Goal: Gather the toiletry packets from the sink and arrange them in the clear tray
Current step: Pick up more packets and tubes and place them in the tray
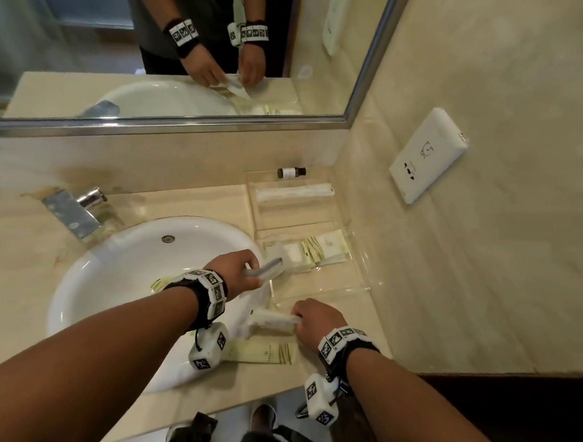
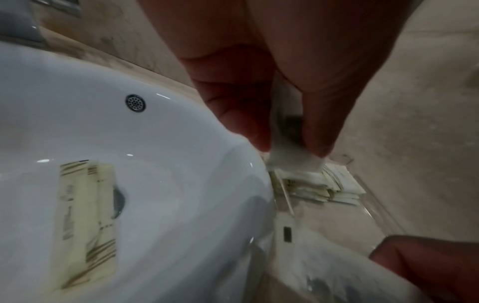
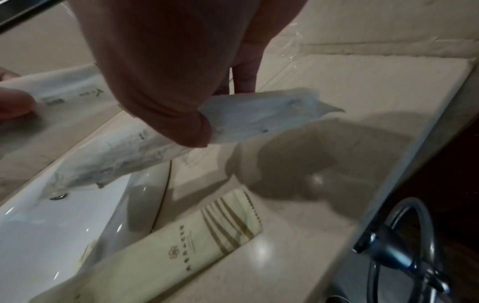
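Note:
My left hand (image 1: pixel 252 273) pinches a white packet (image 1: pixel 270 267) over the right rim of the white sink (image 1: pixel 119 262), beside the clear tray (image 1: pixel 317 289). In the left wrist view the fingertips (image 2: pixel 318 143) pinch that packet (image 2: pixel 295 162). Close to the tray's front edge, my right hand (image 1: pixel 298 319) grips a long white packet (image 1: pixel 273 320); the right wrist view shows its thumb (image 3: pixel 186 127) pressing on this long white packet (image 3: pixel 259 119). Cream packets (image 2: pixel 85 205) lie in the basin. Another cream packet (image 1: pixel 259 352) lies on the counter by the sink.
Several packets (image 1: pixel 322 251) are stacked in the tray's middle, and a long white one (image 1: pixel 295 190) lies at its back. A small dark bottle (image 1: pixel 291 172) stands behind the tray. A chrome tap (image 1: pixel 74 209) is at the sink's back left. A wall runs along the right.

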The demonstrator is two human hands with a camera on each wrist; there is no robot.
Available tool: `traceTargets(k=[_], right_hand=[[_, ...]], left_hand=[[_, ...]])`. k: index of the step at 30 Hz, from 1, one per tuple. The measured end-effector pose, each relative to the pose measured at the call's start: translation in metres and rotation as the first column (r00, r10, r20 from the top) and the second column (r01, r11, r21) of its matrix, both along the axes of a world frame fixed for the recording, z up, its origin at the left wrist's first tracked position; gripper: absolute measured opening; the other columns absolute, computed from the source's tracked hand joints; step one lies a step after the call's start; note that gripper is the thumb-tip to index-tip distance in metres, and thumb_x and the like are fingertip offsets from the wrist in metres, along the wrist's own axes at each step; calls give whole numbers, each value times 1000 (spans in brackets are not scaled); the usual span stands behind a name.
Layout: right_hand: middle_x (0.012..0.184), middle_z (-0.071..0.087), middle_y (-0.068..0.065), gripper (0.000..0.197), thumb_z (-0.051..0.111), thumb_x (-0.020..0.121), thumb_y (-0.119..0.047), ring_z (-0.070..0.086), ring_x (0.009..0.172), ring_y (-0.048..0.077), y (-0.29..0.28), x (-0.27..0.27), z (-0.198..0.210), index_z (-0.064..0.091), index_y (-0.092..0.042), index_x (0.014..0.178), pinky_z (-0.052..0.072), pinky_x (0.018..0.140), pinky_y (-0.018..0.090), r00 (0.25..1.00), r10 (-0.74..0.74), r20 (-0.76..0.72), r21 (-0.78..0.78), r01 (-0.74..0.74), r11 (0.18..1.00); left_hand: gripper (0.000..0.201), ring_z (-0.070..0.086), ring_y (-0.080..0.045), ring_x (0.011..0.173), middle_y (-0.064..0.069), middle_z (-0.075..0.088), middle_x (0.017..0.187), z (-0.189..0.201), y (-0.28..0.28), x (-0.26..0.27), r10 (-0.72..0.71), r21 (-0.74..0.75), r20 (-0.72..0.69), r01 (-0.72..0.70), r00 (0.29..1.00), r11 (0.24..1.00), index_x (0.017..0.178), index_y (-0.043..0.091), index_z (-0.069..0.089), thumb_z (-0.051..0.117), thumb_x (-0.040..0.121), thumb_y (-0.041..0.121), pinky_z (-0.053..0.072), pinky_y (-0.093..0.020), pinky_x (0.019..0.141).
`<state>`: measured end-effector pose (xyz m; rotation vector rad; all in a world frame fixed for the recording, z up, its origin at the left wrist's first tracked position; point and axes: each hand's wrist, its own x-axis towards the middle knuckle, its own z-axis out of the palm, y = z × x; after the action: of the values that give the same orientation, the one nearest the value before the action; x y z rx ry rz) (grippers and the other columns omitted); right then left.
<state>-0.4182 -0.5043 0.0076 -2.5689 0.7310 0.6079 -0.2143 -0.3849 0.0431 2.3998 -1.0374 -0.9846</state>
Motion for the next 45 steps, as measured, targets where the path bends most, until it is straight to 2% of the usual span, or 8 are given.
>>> traceTargets(k=[3,10,14,22,33,39,42,45], right_hand=[[109,60,-3,18,54,92,-23,61,93,21,-13,-4,2,61,-27,108,51,80,34,998,-36,47,-14,36,999],[105,57,-4,19,52,92,-21,55,92,17,-48,-18,0,68,-28,101,44,75,29,972,-148,185,-34,156,987],[103,60,-5,21,56,91,-26,53,97,19,-66,-14,0,71,-33,103,42,80,34,970,-85,230,-191,131,973],[114,63,-7,25,60,92,-20,50,109,23,-88,7,-6,70,-34,110,40,86,37,989,-6,151,-317,54,947],[113,57,0,44,51,88,-11,53,110,26,-77,33,-30,70,-36,118,46,85,32,997,12,-80,-66,-18,998],[119,60,-3,38,52,86,-18,56,108,20,-83,33,-13,69,-33,116,49,93,34,988,-149,49,-9,150,989],[96,67,-12,23,53,87,-35,63,88,9,-82,35,-3,72,-33,99,56,83,34,897,-406,174,252,358,899],[96,70,-14,20,67,79,-48,66,92,8,-77,39,3,71,-36,95,58,87,38,740,-647,181,568,459,683]], left_hand=[[19,62,-14,73,5,66,83,-5,-13,-8,4,-38,-34,-5,999,999,95,32,57,69,84,42,45,-26,63],[12,67,-18,76,5,69,84,-11,-49,-27,26,-112,-118,-39,993,993,95,32,59,64,87,26,58,-36,75],[14,63,-17,79,3,67,91,-6,-67,-28,56,-132,-41,-61,998,989,103,26,55,61,90,27,50,-31,71],[16,69,-22,77,5,73,94,-11,-56,-10,146,-169,-152,-171,978,971,91,35,52,60,89,22,60,-46,74],[23,67,-22,79,8,70,81,-12,-47,-4,134,-144,-223,-168,966,975,90,32,61,61,86,9,59,-47,76],[21,68,-24,73,-9,71,88,-13,-59,-10,163,-152,-304,-216,939,964,92,26,62,61,85,6,59,-40,69],[17,67,-19,68,-13,71,88,-15,-68,-13,164,-162,-345,-231,924,959,91,19,61,62,84,3,57,-36,65],[17,68,-23,68,-14,69,92,-16,-77,-19,156,-179,-382,-238,911,955,89,17,58,63,84,1,57,-38,64]])
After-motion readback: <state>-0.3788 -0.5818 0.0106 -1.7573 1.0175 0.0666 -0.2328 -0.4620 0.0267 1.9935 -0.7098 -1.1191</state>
